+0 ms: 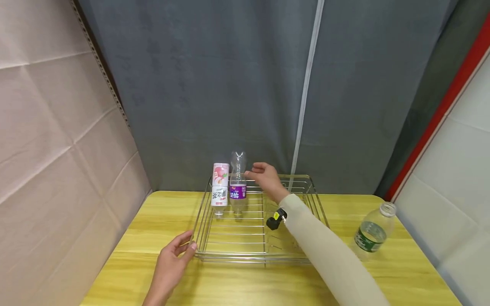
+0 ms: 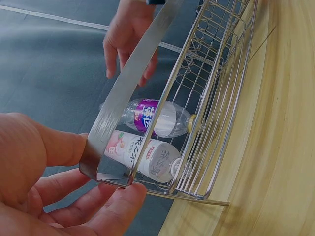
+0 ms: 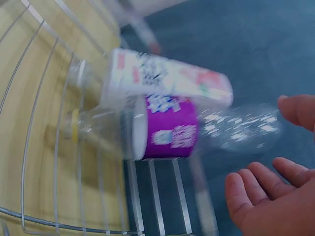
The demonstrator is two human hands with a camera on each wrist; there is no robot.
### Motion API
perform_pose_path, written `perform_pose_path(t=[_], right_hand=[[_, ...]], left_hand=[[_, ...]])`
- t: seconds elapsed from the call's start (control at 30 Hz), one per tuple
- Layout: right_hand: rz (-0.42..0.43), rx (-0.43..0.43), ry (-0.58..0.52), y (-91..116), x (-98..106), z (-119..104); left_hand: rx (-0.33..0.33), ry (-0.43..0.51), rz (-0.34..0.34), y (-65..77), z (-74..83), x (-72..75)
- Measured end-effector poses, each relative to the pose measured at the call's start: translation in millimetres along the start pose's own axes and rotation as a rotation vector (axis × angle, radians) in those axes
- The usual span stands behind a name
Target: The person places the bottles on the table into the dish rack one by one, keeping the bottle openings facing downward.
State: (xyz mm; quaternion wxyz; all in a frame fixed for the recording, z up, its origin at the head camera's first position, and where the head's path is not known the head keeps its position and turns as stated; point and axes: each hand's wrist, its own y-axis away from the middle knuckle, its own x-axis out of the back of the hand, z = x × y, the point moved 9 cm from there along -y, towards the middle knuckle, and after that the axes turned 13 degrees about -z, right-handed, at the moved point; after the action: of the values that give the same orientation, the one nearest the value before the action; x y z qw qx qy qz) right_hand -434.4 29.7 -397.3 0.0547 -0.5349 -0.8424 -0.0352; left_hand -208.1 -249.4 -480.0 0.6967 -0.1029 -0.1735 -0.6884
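Observation:
A metal wire dish rack (image 1: 229, 258) stands on the table. My left hand (image 1: 170, 263) holds its front left corner, thumb and fingers pinching the flat rim in the left wrist view. Two plastic bottles stand neck-down in the rack's left part: a bottle with a pink and white label (image 1: 220, 187) and a clear bottle with a purple label (image 1: 238, 191). Just right of the purple-labelled bottle is my right hand (image 1: 269, 180), its fingers apart and relaxed. A small gap separates them from that bottle's base in the right wrist view (image 3: 241, 129).
To the right of the rack, a clear bottle with a green label (image 1: 368, 242) stands upright without a cap on the wood-grain table (image 1: 149, 238). A grey curtain (image 1: 210, 85) hangs behind, and pale panels (image 1: 49, 127) flank both sides.

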Motion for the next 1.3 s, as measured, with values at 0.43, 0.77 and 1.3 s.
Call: perform_pose_path(t=[0.43,0.77,1.3], right_hand=[[0.005,0.097,0.045,83.5,24.2,-44.4],[0.031,0.209,0.104,139.9,39.0,-64.1],[0.294,0.351,0.251,256.4,103.0,-64.8]], left_hand=[[0.018,-0.013,-0.017,0.9,-1.3,0.2],[0.040,-0.005,-0.028,-0.2,-3.8,1.4],[0.046,-0.008,-0.022,1.8,-6.2,0.6]])
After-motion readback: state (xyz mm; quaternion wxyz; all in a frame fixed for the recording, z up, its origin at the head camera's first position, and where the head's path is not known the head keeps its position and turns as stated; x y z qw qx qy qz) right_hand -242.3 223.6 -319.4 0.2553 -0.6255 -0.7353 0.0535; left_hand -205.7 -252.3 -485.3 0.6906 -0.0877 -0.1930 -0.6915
